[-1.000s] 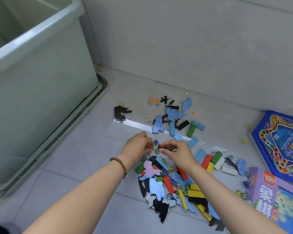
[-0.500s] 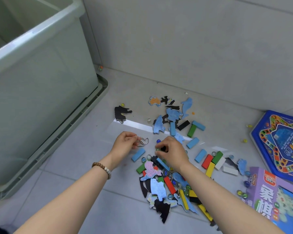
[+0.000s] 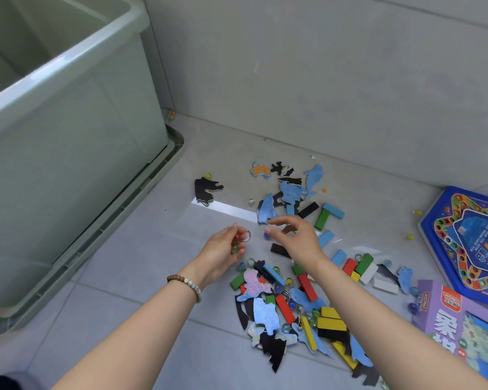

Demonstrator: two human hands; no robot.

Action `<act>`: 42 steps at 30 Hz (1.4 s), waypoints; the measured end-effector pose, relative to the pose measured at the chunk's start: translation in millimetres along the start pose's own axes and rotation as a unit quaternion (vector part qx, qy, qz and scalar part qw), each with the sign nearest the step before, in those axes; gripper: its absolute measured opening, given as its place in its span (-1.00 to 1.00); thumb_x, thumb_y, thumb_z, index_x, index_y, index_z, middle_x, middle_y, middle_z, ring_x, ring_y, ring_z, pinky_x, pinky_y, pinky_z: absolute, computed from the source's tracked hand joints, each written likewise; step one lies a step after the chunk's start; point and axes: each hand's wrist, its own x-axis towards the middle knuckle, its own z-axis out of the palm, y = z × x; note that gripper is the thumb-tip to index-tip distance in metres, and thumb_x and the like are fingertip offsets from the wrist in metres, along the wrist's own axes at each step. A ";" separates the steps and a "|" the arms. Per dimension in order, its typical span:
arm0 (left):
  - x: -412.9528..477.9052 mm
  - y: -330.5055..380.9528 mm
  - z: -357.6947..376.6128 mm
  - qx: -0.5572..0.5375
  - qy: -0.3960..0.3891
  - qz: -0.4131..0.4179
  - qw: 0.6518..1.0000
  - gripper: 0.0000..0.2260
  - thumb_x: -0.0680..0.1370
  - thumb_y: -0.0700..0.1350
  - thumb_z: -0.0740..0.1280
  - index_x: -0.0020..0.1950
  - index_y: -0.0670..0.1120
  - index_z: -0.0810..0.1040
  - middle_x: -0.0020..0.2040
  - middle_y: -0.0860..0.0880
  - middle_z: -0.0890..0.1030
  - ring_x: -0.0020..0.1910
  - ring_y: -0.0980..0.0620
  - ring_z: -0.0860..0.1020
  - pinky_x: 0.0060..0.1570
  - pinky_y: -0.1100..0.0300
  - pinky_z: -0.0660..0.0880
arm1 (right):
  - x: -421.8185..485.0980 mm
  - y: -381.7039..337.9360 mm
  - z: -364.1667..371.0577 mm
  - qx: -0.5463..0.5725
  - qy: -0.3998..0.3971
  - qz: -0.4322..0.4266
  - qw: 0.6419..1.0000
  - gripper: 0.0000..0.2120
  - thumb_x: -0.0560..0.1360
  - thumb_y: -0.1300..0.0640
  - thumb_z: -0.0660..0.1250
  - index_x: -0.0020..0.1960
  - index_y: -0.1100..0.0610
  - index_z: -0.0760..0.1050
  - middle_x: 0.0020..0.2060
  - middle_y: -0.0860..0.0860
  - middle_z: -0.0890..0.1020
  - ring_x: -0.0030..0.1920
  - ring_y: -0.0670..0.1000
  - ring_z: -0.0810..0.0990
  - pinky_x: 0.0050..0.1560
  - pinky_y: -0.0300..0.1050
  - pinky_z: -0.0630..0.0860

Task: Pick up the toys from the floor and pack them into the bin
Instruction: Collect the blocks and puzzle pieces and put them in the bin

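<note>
Above the toys, a ring and marbles are being held in the curled left hand, nothing in the open right hand.

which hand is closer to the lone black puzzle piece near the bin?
Left. The left hand, gripping marbles and a ring, is just on the near side of the black puzzle piece. The right hand hovers farther right, over the toy pile.

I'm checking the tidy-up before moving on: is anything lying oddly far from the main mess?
Yes. One marble sits at the foot of the wall beside the bin, well away from the pile. A black puzzle piece also lies alone nearer the bin, and two marbles have strayed beside the game board.
</note>
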 end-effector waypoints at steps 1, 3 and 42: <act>1.8 -0.2 -2.7 0.046 0.019 0.021 0.999 -0.74 0.64 -0.03 0.14 -0.13 -0.13 0.48 -0.29 -0.02 0.44 -0.41 0.13 0.39 -0.46 0.38 0.40 | 3.5 5.2 1.4 -0.023 0.002 0.008 1.000 -0.82 0.41 0.10 0.46 0.00 0.06 0.62 0.04 0.01 0.56 -0.15 -0.12 0.50 -0.18 -0.44 0.39; 3.9 -2.2 -10.7 0.166 0.044 0.068 0.983 -0.74 0.63 -0.03 0.17 -0.19 -0.11 0.48 -0.36 0.01 0.40 -0.49 0.16 0.33 -0.53 0.38 0.32 | 7.1 13.1 7.9 -0.069 -0.022 0.010 0.997 -0.81 0.41 0.11 0.46 0.01 0.06 0.60 0.03 0.01 0.56 -0.09 -0.09 0.50 -0.07 -0.35 0.42; -9.5 2.8 11.6 0.079 -0.044 0.067 0.994 -0.90 0.62 -0.17 0.19 0.06 -0.12 0.48 -0.04 -0.01 0.61 -0.31 0.13 0.45 -0.35 0.34 0.45 | -29.6 64.9 -56.6 -0.094 0.055 0.036 0.993 -0.87 0.41 0.14 0.46 -0.05 0.06 0.59 -0.43 -0.12 0.31 -0.40 -0.10 0.27 -0.35 -0.26 0.23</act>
